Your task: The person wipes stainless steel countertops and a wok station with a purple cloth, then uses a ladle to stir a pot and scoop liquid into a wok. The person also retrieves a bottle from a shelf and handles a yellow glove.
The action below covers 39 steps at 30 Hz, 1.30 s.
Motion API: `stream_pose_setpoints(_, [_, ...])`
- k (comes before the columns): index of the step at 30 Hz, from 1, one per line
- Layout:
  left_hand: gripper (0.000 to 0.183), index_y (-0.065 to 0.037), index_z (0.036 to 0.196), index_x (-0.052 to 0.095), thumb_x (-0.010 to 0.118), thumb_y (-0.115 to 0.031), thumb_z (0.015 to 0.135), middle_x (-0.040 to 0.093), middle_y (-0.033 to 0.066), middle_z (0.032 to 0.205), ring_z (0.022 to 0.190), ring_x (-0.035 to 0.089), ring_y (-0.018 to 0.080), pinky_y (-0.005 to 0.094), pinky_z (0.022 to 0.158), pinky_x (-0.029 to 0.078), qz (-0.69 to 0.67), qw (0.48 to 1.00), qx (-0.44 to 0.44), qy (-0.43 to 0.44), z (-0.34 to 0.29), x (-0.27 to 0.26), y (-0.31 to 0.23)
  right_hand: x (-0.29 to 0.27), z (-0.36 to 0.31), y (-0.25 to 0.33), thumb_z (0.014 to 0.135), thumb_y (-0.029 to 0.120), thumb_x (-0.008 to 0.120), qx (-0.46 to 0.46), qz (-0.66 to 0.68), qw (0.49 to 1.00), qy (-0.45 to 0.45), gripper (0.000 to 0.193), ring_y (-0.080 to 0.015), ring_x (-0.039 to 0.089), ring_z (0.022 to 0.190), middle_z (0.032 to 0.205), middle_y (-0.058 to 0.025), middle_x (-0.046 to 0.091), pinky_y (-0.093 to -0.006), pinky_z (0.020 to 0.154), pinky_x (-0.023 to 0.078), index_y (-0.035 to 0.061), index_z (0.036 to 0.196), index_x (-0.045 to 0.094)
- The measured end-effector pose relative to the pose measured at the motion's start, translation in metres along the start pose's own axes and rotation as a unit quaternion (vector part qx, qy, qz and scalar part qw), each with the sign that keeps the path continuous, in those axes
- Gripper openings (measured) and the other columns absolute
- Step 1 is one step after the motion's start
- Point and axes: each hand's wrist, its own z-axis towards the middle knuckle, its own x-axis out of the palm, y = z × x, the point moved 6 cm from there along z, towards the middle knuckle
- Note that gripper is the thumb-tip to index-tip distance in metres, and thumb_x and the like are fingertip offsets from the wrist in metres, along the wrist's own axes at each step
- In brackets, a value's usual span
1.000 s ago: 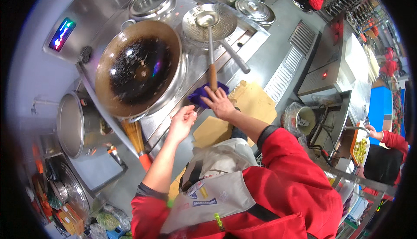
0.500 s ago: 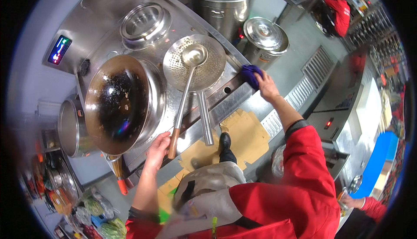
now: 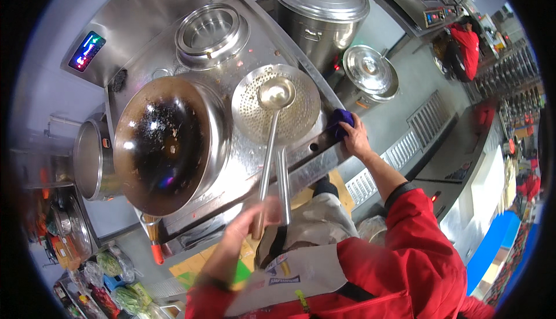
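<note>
My right hand is closed on a bunched purple cloth at the right front edge of the steel stove top. Blurred by motion, my left hand is at the wooden handle of a ladle; whether its fingers grip the handle cannot be made out. The ladle's bowl lies inside a round perforated skimmer, whose metal handle points toward me alongside the ladle's. Left of them sits a large wok, dark and stained inside, tilted over a steel ring.
Steel basins stand at the back of the stove. Beyond its right side are a large lidded pot and a smaller pot with its lid askew. A brush hangs by the wok. Another person in red is at the far right.
My left hand has moved rightward from beside the ladle's handle onto or against it. The right hand stays on the purple cloth. The whole view has shifted slightly.
</note>
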Motion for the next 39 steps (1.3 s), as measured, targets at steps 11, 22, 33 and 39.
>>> stream_pose_setpoints(11, [0.072, 0.004, 0.145, 0.047, 0.07, -0.035, 0.089, 0.061, 0.0252, 0.121, 0.097, 0.068, 0.0344, 0.0476, 0.082, 0.056, -0.067, 0.979, 0.172, -0.091, 0.008, 0.054, 0.04, 0.031, 0.345, 0.02, 0.092, 0.003, 0.059, -0.139, 0.298, 0.944, 0.003, 0.038, -0.0398, 0.057, 0.125, 0.13, -0.0237, 0.062, -0.0417, 0.109, 0.044, -0.0019, 0.129, 0.058])
stream_pose_setpoints(22, [0.061, 0.01, 0.142, 0.045, 0.069, -0.008, 0.089, 0.07, 0.0186, 0.106, 0.089, 0.072, 0.0313, 0.0422, 0.081, 0.06, -0.157, 0.959, 0.108, -0.211, 0.037, 0.094, 0.048, 0.076, 0.484, 0.088, 0.091, 0.01, 0.06, -0.174, 0.189, 0.966, -0.006, 0.042, -0.0443, 0.06, 0.115, 0.126, -0.0247, 0.059, -0.049, 0.099, 0.05, 0.0097, 0.133, 0.058])
stream_pose_setpoints(33, [0.044, 0.008, 0.132, 0.05, 0.066, -0.016, 0.099, 0.067, 0.0174, 0.115, 0.096, 0.073, 0.027, 0.0373, 0.085, 0.061, -0.188, 0.959, 0.15, -0.147, 0.131, 0.096, 0.031, 0.036, 0.38, 0.02, 0.093, 0.008, 0.063, -0.255, 0.076, 0.947, 0.18, 0.041, -0.0431, 0.061, 0.119, 0.127, -0.0267, 0.064, -0.0453, 0.103, 0.048, -0.0017, 0.132, 0.057])
stream_pose_setpoints(39, [0.066, 0.0, 0.151, 0.037, 0.067, -0.03, 0.1, 0.053, 0.0185, 0.141, 0.134, 0.051, 0.0258, 0.0385, 0.106, 0.05, 0.168, 0.933, 0.167, -0.271, 0.1, 0.095, 0.021, -0.08, 0.336, 0.072, 0.091, 0.004, 0.064, -0.298, 0.11, 0.93, 0.183, 0.041, -0.0403, 0.065, 0.113, 0.122, -0.0263, 0.067, -0.042, 0.099, 0.05, -0.0026, 0.131, 0.059])
